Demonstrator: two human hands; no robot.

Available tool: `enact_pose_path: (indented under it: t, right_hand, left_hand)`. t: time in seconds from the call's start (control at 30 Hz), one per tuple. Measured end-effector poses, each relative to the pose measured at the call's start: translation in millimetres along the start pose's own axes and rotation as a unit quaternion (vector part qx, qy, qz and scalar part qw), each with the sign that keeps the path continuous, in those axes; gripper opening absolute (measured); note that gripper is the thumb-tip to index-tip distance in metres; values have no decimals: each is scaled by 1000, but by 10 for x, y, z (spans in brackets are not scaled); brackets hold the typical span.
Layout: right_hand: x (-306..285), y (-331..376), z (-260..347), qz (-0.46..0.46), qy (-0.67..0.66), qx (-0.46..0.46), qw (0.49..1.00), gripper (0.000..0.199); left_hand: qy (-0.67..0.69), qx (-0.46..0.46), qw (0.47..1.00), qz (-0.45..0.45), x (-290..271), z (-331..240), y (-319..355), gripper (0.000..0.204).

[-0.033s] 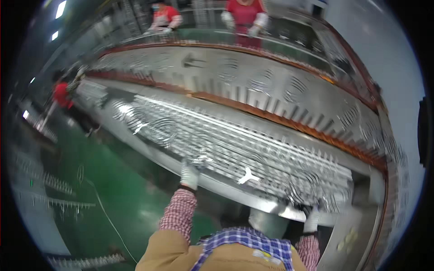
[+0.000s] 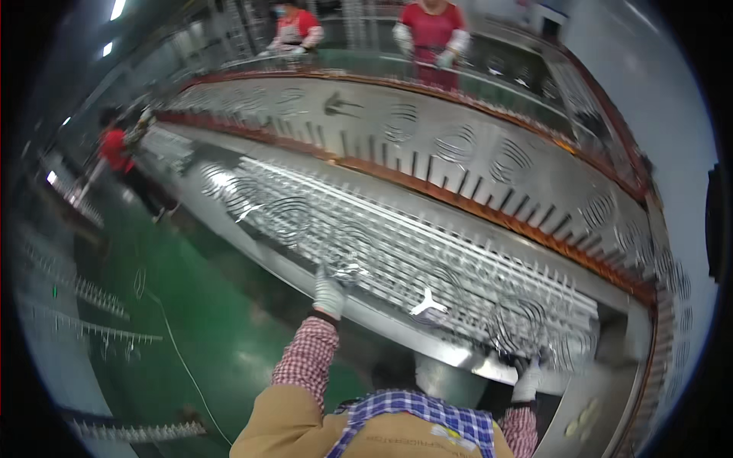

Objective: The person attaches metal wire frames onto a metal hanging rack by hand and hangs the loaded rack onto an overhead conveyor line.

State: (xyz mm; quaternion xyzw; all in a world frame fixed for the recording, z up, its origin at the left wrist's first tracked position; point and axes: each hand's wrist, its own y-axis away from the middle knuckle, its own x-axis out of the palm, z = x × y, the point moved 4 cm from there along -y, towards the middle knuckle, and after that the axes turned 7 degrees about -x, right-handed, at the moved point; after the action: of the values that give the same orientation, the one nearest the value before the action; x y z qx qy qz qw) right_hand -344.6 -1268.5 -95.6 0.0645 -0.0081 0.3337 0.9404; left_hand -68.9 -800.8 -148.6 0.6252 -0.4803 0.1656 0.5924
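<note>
A long silver metal rack (image 2: 412,229) with rows of small prongs lies slantwise along the bench in front of me. Round wire rings (image 2: 289,220) show among its rows, along with a bright three-armed metal piece (image 2: 428,304). My left hand (image 2: 329,293), in a pale glove, is closed at the rack's near edge, beside a shiny metal part. Farther right, my gloved right hand (image 2: 526,382) grips the near edge close to the rack's right end; its darker fingertips are partly hidden among the metal parts.
Behind the bench rises a metal panel (image 2: 366,114) with dark slots and a reddish-brown rail (image 2: 427,181). Two people (image 2: 435,38) (image 2: 296,32) in red stand beyond it; another (image 2: 116,153) is at far left. A cable (image 2: 179,355) lies on the green floor (image 2: 206,305).
The view has shifted slightly, so the scene sits a little farther right and is sharper. Both hands keep their places at the rack's edge.
</note>
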Motion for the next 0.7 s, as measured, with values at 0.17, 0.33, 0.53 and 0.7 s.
enact_pose_path:
  t: [0.17, 0.33, 0.53, 0.7]
  right_hand:
    - [232, 8, 292, -72, -21, -20, 997, 55]
    - [786, -98, 891, 64, 57, -94, 992, 46]
    - [2682, 68, 1025, 391, 57, -100, 913, 44]
    - [3664, 765, 1329, 571, 64, -128, 808, 43]
  left_hand:
    - [-15, 31, 982, 186, -158, -492, 225, 51]
    - [-67, 118, 978, 156, 658, -621, 855, 36]
    - [9, 179, 979, 92, 396, -617, 1058, 25]
    - [221, 205, 953, 34, -354, -623, 1495, 21]
